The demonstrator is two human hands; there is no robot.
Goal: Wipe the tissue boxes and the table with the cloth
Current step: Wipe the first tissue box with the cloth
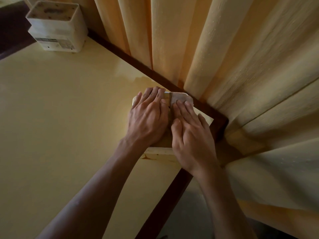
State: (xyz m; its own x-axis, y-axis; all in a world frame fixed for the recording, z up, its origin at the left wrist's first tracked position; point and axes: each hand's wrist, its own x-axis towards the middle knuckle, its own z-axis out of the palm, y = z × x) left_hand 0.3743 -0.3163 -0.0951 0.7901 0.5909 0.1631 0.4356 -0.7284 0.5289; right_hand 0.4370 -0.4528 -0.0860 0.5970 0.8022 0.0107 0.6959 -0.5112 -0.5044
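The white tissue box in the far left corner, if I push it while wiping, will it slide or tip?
The tissue box looks like rigid plastic, so it should hold its shape. It stands tall on small feet, so a high push might tip it; the glossy table probably lets it slide.

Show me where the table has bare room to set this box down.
Bare table stretches left of the left hand, up to the far tissue box. It's crowded at the right corner: both hands, the cloth and the near tissue box sit against the curtain.
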